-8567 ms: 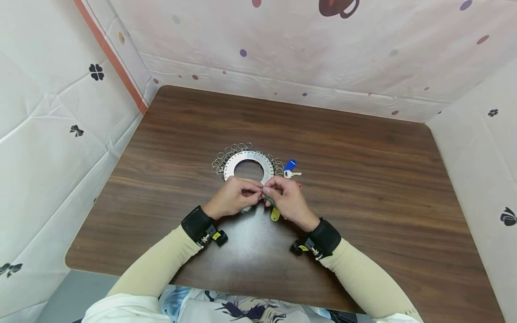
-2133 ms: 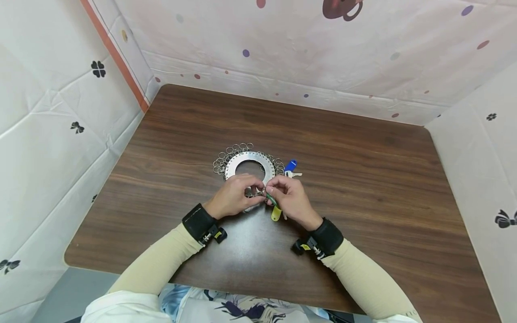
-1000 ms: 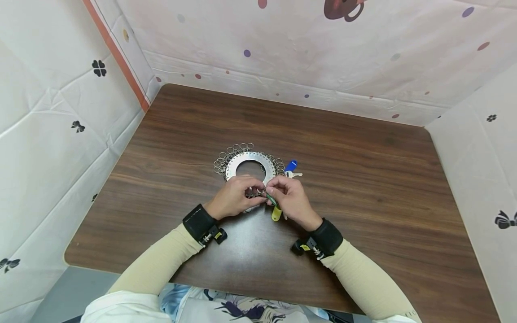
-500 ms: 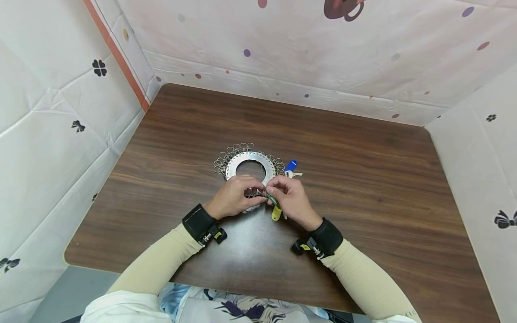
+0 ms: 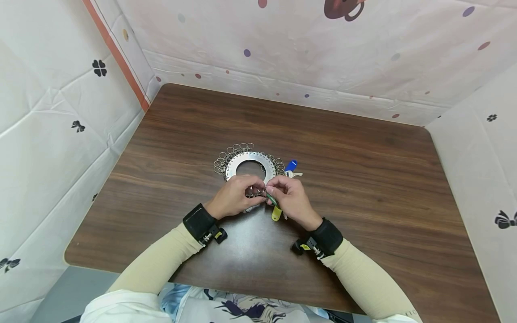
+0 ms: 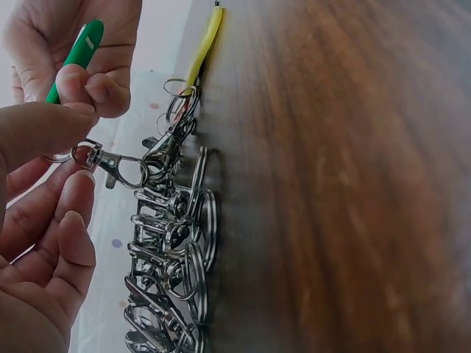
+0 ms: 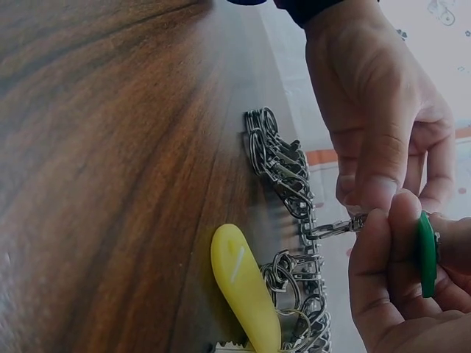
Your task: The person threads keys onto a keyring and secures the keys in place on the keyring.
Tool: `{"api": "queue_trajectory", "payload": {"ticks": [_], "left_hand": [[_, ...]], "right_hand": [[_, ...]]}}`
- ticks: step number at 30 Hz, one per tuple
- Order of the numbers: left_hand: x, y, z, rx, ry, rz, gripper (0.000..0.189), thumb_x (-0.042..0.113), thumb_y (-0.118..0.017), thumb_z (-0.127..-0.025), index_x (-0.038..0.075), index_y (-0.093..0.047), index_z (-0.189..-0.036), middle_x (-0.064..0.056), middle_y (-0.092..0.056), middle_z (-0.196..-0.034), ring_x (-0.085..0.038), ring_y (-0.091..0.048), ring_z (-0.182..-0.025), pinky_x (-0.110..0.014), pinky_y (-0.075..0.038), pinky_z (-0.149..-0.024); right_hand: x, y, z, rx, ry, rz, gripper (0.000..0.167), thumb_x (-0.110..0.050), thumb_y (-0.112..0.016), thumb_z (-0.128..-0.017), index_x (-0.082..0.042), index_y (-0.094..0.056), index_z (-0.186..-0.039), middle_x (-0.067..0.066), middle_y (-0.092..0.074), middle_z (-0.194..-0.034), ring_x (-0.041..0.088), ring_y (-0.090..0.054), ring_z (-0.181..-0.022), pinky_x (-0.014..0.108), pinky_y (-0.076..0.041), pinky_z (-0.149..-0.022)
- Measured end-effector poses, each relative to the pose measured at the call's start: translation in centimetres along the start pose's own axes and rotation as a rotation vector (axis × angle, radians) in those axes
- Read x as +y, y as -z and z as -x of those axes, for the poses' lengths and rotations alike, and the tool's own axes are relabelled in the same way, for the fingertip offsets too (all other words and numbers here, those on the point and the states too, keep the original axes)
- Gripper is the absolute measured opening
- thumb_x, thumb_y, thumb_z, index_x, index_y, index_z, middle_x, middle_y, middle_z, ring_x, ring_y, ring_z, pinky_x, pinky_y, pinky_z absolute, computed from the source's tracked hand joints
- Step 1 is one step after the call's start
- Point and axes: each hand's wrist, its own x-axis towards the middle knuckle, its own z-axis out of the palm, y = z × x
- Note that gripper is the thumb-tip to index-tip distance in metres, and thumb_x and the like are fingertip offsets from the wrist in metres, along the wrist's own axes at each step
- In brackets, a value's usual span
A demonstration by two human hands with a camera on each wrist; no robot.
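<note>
In the head view, both hands meet over the near right edge of a flat silver ring plate (image 5: 234, 163) hung with many metal snap hooks and split rings. My left hand (image 5: 232, 196) pinches the ring end of a snap hook (image 6: 114, 165) between thumb and fingers; its clasp hangs on the plate's edge in the left wrist view. Fingertips to fingertips with it, my right hand (image 5: 293, 202) pinches a green key tag (image 7: 427, 257). The tag's small ring is mostly hidden behind the fingers. A yellow key tag (image 7: 239, 279) hangs from a neighbouring hook, below the right hand.
Beyond the right hand, a blue key tag (image 5: 291, 165) and a silver key (image 5: 295, 174) lie at the plate's right side. Split rings (image 5: 220, 166) fan out along its far left rim. The brown wooden table (image 5: 363, 179) is bordered by patterned cloth walls.
Since the oldest frame, the left thumb and forefinger have spread slightly, showing metal hooks between them. Both hands stay at the same spot, with only small finger movements in the last second.
</note>
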Motion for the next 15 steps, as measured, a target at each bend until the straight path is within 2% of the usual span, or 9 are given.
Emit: {"api": "queue_trajectory", "payload": {"ticks": [5,15], "left_hand": [[-0.08,-0.05,0.02,0.012,-0.015,-0.016,0.024,0.016,-0.088,-0.083,0.009,-0.075,-0.101,-0.004,-0.076,-0.092,-0.012,-0.065,-0.078,-0.027,-0.056,-0.073],[-0.16,-0.10,0.06,0.021,-0.041,-0.001,0.024,0.014,-0.088,-0.082,0.007,-0.077,-0.102,-0.006,-0.077,-0.095,-0.016,-0.068,-0.085,-0.035,-0.058,-0.081]], "right_hand": [[-0.05,-0.09,-0.06,0.005,-0.010,0.003,0.008,0.008,-0.060,-0.098,0.011,-0.067,-0.096,0.033,-0.070,-0.089,0.025,-0.072,-0.068,0.031,-0.062,-0.061],[0.03,-0.01,0.04,0.001,-0.003,0.000,0.007,0.009,-0.060,-0.097,0.012,-0.066,-0.095,0.031,-0.070,-0.089,0.021,-0.072,-0.068,0.032,-0.063,-0.062]]}}
